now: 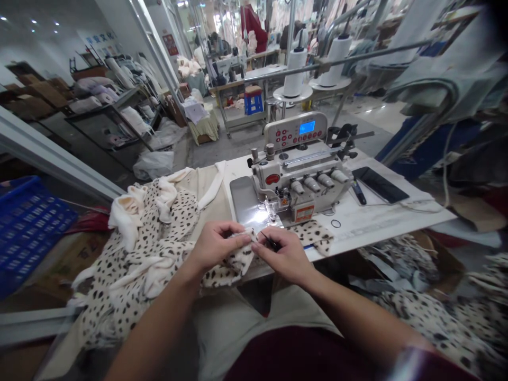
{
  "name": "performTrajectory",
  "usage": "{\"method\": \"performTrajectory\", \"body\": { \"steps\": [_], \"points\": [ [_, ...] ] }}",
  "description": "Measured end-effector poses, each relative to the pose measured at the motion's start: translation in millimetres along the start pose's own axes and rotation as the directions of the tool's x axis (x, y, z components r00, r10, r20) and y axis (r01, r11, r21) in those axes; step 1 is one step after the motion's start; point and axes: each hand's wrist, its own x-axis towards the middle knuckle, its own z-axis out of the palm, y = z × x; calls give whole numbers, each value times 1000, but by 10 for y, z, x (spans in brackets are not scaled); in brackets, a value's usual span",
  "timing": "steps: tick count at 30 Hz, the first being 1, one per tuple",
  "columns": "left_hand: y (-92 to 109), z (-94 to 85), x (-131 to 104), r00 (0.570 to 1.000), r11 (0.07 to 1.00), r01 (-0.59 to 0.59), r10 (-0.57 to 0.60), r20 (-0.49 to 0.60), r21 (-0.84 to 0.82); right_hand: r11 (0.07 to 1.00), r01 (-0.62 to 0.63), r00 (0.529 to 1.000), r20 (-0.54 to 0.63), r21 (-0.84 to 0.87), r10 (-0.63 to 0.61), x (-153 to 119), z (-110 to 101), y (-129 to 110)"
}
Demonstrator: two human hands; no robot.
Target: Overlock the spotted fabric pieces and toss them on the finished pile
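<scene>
Cream fabric with dark spots [238,263] is gathered between my two hands in front of the sewing machine [301,182]. My left hand [220,244] pinches it between thumb and fingers. My right hand [283,251] is closed at the fabric's right edge, with a thin dark tool, partly hidden, between its fingers. Both hands are close together at the table's front edge, just before the metal plate [248,203]. A small spotted piece [313,235] lies to the right of my right hand. More spotted fabric [138,259] is heaped at the left.
A black phone [380,184] and a dark-handled tool [359,192] lie on the white tabletop [413,219], near a black ring [336,224]. Thread cones [295,73] stand behind the machine. A blue basket [32,227] is at far left; fabric scraps [408,259] are at lower right.
</scene>
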Motion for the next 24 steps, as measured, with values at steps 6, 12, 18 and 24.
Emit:
{"method": "performTrajectory", "body": {
  "steps": [6, 12, 18, 24],
  "points": [
    [-33, 49, -5, 999, 993, 17, -20, -26, -119, 998, -56, 998, -12, 11, 56, -4, 0, -43],
    [-60, 123, 15, 990, 999, -24, 18, -142, -38, 993, -79, 994, -72, 86, 86, -29, 28, 14],
    [15, 219, 21, 990, 991, -86, 96, -99, 100, 939, -243, 948, -147, 243, 283, -125, 56, 117],
    [170, 234, 96, 982, 964, -170, 148, 117, 205, 918, -315, 948, 25, 241, 319, -147, -117, 127]
  ]
}}
